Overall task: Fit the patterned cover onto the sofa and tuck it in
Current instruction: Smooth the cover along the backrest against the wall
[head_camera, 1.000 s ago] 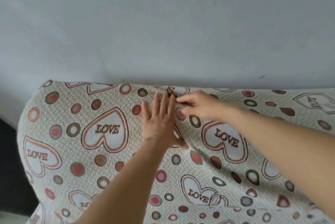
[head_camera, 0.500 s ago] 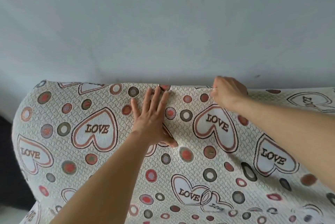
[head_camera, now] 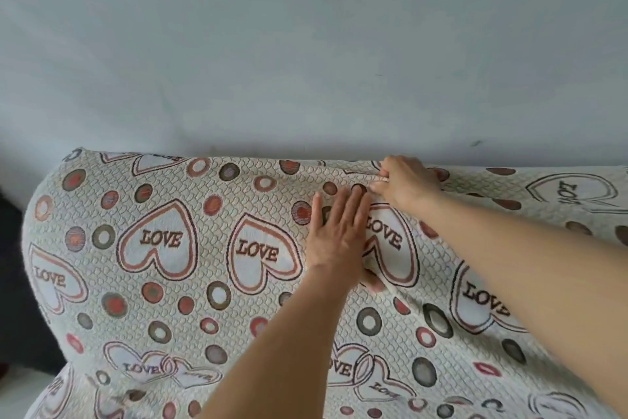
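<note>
The patterned cover (head_camera: 176,269), cream with "LOVE" hearts and coloured rings, is draped over the sofa back and hides the sofa entirely. My left hand (head_camera: 339,235) lies flat on the cover just below the top edge, fingers straight and pressing the fabric. My right hand (head_camera: 404,182) sits at the top edge just right of the left hand, fingers curled and pinching a fold of the cover. Creases run from that pinch across the fabric.
A plain grey wall (head_camera: 306,45) stands directly behind the sofa back. A dark area (head_camera: 20,299) lies beyond the sofa's left end, with pale floor (head_camera: 23,391) at the bottom left.
My left hand has slid to the right along the cover. My right hand has stayed at the top edge, now close beside the left fingertips, and the fabric under them has bunched.
</note>
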Demonstrator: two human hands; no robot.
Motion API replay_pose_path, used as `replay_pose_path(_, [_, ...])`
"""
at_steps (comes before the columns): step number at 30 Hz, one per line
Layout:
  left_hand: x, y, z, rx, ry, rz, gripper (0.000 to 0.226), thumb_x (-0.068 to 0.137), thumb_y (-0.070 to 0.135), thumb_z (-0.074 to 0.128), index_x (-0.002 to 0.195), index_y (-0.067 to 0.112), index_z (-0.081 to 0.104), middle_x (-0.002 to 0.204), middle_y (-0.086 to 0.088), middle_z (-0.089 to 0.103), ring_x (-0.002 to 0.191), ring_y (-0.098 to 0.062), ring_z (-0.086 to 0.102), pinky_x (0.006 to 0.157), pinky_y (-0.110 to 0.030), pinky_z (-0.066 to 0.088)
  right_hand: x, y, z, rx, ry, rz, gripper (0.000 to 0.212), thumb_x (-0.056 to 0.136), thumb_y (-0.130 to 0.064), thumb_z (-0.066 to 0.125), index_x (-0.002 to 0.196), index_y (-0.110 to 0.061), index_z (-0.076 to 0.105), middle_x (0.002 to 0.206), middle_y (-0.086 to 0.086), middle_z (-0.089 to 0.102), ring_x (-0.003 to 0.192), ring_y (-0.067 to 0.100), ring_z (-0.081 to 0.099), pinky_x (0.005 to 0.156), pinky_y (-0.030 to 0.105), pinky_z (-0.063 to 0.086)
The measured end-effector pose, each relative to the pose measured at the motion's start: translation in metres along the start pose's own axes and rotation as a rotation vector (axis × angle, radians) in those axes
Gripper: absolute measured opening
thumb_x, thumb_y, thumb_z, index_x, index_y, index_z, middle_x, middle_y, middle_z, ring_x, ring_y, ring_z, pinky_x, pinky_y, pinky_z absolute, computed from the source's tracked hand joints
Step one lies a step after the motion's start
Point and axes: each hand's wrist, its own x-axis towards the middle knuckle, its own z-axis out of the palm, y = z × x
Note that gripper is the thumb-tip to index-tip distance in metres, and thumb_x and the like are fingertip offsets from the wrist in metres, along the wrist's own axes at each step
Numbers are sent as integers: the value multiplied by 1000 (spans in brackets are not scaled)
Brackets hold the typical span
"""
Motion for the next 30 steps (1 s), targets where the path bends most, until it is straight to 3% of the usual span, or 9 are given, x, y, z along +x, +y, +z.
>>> replay_pose_path(5, [0,3,-11,0,-19,-3,147,50,81,68,148,21,-23,158,4,-22,144,-16,-23,112,-48,-21,-20,10,-4,-107,1,-102,46,89,-49,58,116,-11,52,116,7,58,111,29,53,88,44,44])
replay_pose_path(8, [1,4,-15,6,-21,-9,145,51,78,70,149,22,-21,159,5,-19,145,-16,-19,115,-48,-16,-34,24,-11,-142,21,-148,33,91,-46,54,102,-15,52,106,3,60,103,27,57,90,43,40])
replay_pose_path(12, [2,4,-16,-4,-28,4,144,51,76,72,151,21,-17,160,4,-14,147,-18,-14,117,-49,-10,-47,56,-39,-223,-66,-94,38,83,-53,59,97,-18,57,92,-4,61,91,22,60,83,37,39])
replay_pose_path(14, [3,2,-15,-2,-18,10,144,51,77,71,151,21,-17,160,4,-14,147,-18,-14,118,-49,-9,-52,70,-50,-214,-137,-36,23,82,-39,64,87,-16,61,86,-5,62,89,23,61,86,38,40])
replay_pose_path(16, [4,1,-12,-8,1,19,144,51,78,70,151,21,-17,160,4,-14,147,-18,-14,118,-50,-8,-56,80,-54,-209,-153,19,14,84,-23,63,93,-13,67,93,0,68,90,25,63,86,38,46])
replay_pose_path(19, [4,-2,-7,-12,39,50,146,50,82,67,150,21,-19,160,4,-17,146,-17,-17,116,-49,-14,-47,87,-49,-273,6,13,18,87,-14,59,104,-10,64,100,5,66,90,24,63,77,36,51])
replay_pose_path(21, [5,-6,-3,-32,41,86,148,47,84,66,149,20,-21,159,3,-19,145,-18,-19,115,-50,-16,-33,86,-48,-298,95,32,16,89,-12,58,104,-10,60,101,5,61,91,25,61,70,32,45])
replay_pose_path(27, [13,-13,1,-79,48,157,145,46,96,47,151,19,-16,159,2,-18,145,-20,-22,116,-54,-11,-28,83,-27,-228,133,127,25,90,-11,59,113,-10,50,112,14,48,87,35,60,71,40,49])
replay_pose_path(30, [14,-12,1,-91,69,145,135,54,95,40,152,19,-12,160,2,-15,146,-20,-18,117,-54,-8,-44,79,-27,-167,183,128,31,91,-18,59,115,-5,43,111,16,46,83,34,60,60,36,45])
